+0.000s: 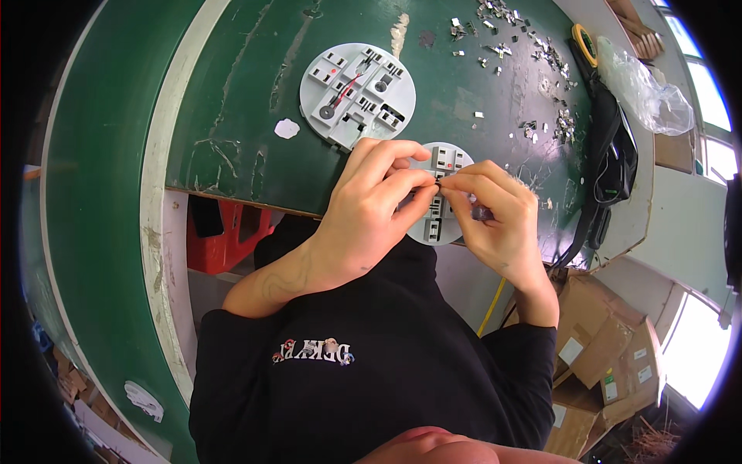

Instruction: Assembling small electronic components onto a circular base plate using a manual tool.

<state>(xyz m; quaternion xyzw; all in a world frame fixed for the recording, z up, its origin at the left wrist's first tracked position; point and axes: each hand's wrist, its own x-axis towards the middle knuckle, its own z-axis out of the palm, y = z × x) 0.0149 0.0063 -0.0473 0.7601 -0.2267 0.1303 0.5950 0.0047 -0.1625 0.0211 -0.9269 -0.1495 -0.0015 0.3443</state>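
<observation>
At the table's near edge lies a round grey plastic base (418, 232) with raised blocks and slots, partly covered by my hands. Over its middle, my left hand (367, 201) has thumb and forefinger pinched together. Facing it, my right hand (498, 209) pinches at the same spot, fingertips nearly touching the left ones. A tiny dark piece seems to sit between the fingertips, too small to name. Beyond my left hand rests a larger round grey base (313, 100) with similar blocks and a short red wire (347, 90).
Small metal clips (564, 124) lie scattered over the far right of the green table (247, 116). A black bag (610, 155), a yellow tape roll (585, 45) and a clear plastic bag (645, 89) line the right edge. A red stool (220, 247) stands below; cardboard boxes (603, 332) are at right.
</observation>
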